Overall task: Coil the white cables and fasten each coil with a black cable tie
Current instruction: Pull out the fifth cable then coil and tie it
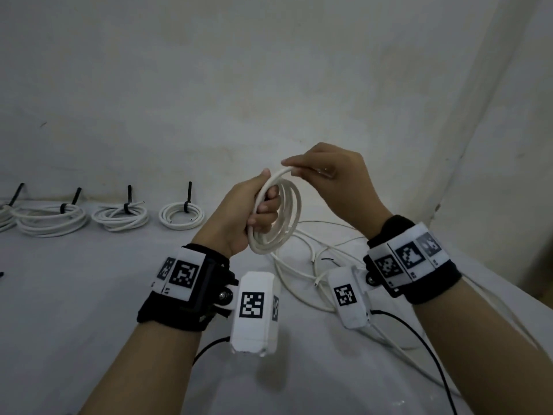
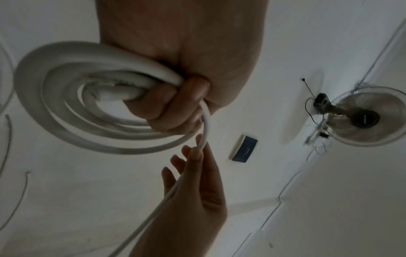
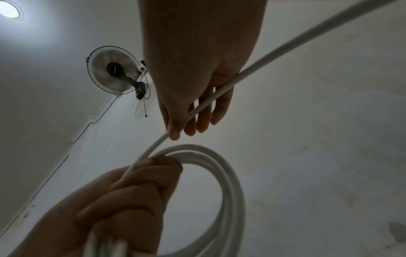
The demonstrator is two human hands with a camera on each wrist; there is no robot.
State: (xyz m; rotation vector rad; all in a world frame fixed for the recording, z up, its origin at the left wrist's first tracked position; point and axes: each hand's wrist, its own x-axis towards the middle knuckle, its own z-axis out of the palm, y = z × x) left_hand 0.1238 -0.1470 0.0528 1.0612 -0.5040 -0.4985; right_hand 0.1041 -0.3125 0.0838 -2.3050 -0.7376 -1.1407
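Observation:
My left hand [image 1: 263,208] grips a coil of white cable [image 1: 294,217] of several loops, held upright above the table [image 1: 74,310]. In the left wrist view the fingers of that hand [image 2: 175,104] curl round the coil [image 2: 37,107]. My right hand [image 1: 294,169] is just above and to the right, pinching the free strand of the same cable where it leaves the coil. In the right wrist view the strand [image 3: 263,64] runs across the right hand [image 3: 182,125] between thumb and fingers, down to the coil [image 3: 230,182] in the left hand [image 3: 131,191].
Three tied coils [image 1: 182,216] [image 1: 119,218] [image 1: 51,223] lie in a row at the back left, each with a black tie [image 1: 189,194] sticking up. Loose white cables [image 1: 299,274] sprawl under my hands to the right. A wall fan [image 2: 362,120] hangs overhead.

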